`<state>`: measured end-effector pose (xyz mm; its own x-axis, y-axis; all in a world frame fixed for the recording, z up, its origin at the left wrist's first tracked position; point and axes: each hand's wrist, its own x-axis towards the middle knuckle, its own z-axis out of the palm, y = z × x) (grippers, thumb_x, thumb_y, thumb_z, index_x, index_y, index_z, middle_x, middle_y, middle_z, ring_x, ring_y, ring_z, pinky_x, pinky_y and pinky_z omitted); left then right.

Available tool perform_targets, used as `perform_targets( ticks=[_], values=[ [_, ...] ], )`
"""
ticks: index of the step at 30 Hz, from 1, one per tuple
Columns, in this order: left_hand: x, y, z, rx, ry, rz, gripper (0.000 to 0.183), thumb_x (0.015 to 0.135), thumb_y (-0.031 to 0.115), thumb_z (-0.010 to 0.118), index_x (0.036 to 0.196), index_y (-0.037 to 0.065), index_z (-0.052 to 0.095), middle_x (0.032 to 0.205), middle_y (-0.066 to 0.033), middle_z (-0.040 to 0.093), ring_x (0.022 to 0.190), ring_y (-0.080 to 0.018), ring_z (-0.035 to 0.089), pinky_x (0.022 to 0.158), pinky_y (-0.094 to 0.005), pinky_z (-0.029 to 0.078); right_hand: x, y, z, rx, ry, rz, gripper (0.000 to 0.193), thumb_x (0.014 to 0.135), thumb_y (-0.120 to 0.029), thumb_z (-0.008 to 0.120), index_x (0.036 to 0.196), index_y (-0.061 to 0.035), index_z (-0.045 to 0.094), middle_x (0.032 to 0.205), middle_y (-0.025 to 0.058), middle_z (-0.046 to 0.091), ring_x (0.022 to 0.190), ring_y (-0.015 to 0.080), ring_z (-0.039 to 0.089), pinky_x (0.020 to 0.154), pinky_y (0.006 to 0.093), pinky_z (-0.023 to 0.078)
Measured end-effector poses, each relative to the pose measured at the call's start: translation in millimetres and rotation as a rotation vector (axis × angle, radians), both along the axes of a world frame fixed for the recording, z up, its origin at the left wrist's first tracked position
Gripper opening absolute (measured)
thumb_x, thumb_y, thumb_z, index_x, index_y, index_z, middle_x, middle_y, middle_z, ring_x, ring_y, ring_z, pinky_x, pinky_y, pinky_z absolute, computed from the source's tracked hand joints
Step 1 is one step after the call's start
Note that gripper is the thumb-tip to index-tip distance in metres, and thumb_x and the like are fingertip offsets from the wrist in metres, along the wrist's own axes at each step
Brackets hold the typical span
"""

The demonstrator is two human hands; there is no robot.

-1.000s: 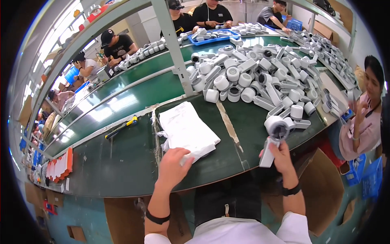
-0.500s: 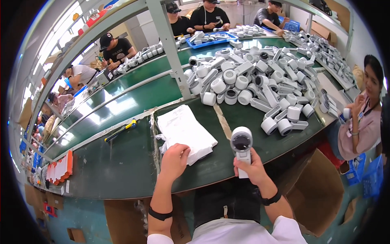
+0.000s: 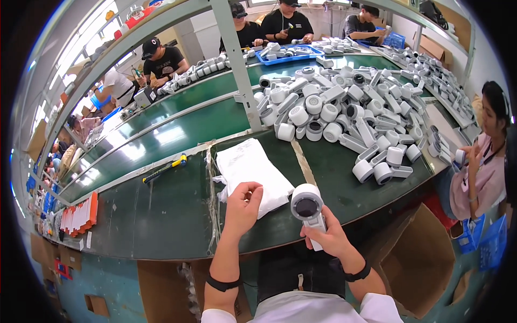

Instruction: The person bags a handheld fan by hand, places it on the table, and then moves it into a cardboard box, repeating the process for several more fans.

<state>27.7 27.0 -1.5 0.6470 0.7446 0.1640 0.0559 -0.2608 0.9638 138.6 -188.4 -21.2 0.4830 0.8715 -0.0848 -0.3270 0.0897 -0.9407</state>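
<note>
My right hand (image 3: 329,234) grips a white handheld fan (image 3: 307,202) by its handle, just above the table's near edge. The fan's round head points up, its dark centre and grey ring facing me. My left hand (image 3: 243,209) is over the near left part of a stack of thin white plastic bags (image 3: 253,169). Its fingers are curled in toward the thumb, and nothing shows between them. A large heap of similar white fans (image 3: 344,107) lies on the green table (image 3: 156,215) beyond my right hand.
A yellow-and-black hammer-like tool (image 3: 166,168) lies left of the bags. Orange-and-white boxes (image 3: 79,214) stand in a row at far left. A metal post (image 3: 237,59) rises behind the bags. An open cardboard box (image 3: 417,258) is at right, near a person in pink (image 3: 479,172). Others work across the table.
My right hand has brought the fan lower and to the left, closer to the bags, and its head has tilted. My left hand has shifted slightly over the stack, fingers still curled.
</note>
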Motion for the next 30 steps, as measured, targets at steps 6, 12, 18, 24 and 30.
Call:
perform_targets(
  ticks=[6,12,18,24,30],
  values=[
    [0,10,5,0.303,0.139,0.067,0.018,0.091,0.016,0.065,0.093,-0.002,0.066,0.068,0.0031,0.056,0.061,-0.0044,0.046,0.054,-0.0223,0.037,-3,-8,-4,-0.035,-0.039,0.198,0.063,0.085,0.000,0.062,0.140,-0.0071,0.031,0.085,0.0112,0.064,0.060,0.0155,0.061,0.053,0.0290,0.049],
    [7,-1,19,0.100,0.053,-0.068,0.021,0.093,0.018,0.063,0.097,-0.001,0.071,0.067,0.0040,0.057,0.061,-0.0034,0.046,0.054,-0.0225,0.037,-14,-1,6,-0.080,-0.096,0.362,0.091,0.085,-0.003,0.067,0.153,-0.0125,0.007,0.087,0.0107,0.065,0.061,0.0135,0.060,0.056,0.0275,0.050],
    [1,-8,40,-0.020,0.086,-0.278,0.022,0.096,0.019,0.060,0.099,0.001,0.072,0.074,0.0021,0.062,0.070,-0.0056,0.052,0.064,-0.0222,0.042,-13,9,12,-0.103,-0.244,0.399,0.111,0.085,-0.004,0.068,0.151,-0.0165,-0.021,0.080,0.0083,0.064,0.059,0.0123,0.059,0.054,0.0271,0.049],
    [-13,3,43,-0.050,0.100,-0.446,0.021,0.096,0.018,0.059,0.097,0.001,0.071,0.090,-0.0015,0.065,0.083,-0.0093,0.055,0.076,-0.0250,0.045,9,31,32,-0.265,-0.306,0.527,0.105,0.090,-0.014,0.064,0.151,-0.0165,-0.021,0.080,0.0074,0.065,0.056,0.0128,0.058,0.052,0.0256,0.048],
    [-18,4,35,0.143,0.095,-0.308,0.019,0.095,0.016,0.062,0.094,-0.001,0.071,0.092,-0.0044,0.063,0.084,-0.0124,0.057,0.076,-0.0250,0.045,8,37,28,-0.271,-0.267,0.383,0.079,0.092,-0.017,0.062,0.156,-0.0224,0.014,0.079,0.0042,0.062,0.054,0.0100,0.055,0.050,0.0253,0.047]
  ],
)
